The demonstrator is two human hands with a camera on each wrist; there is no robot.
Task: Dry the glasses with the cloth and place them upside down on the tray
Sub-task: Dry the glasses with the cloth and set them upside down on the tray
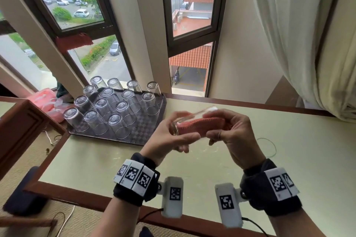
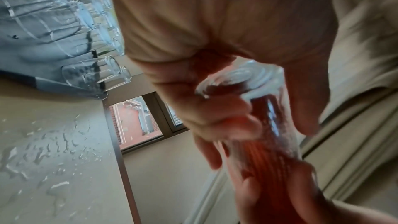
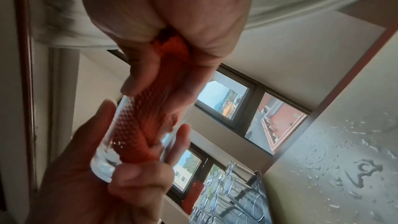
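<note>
My left hand (image 1: 179,137) grips a clear glass (image 1: 194,114) by its base and holds it on its side above the table. A pink-orange cloth (image 1: 204,122) is stuffed into its mouth, and my right hand (image 1: 227,131) grips the cloth's outer end. The left wrist view shows the thick glass base (image 2: 247,77) with the cloth (image 2: 264,159) inside. In the right wrist view, the cloth (image 3: 146,125) fills the glass (image 3: 107,159). At the table's back left, a dark tray (image 1: 142,131) carries several glasses (image 1: 115,121) standing upside down.
Water drops (image 3: 355,168) lie on the pale table (image 1: 269,169) under my hands. A thin loop (image 1: 266,147) lies on the table at the right. A pink bag (image 1: 46,98) sits left of the tray. A white curtain (image 1: 298,34) hangs at the right.
</note>
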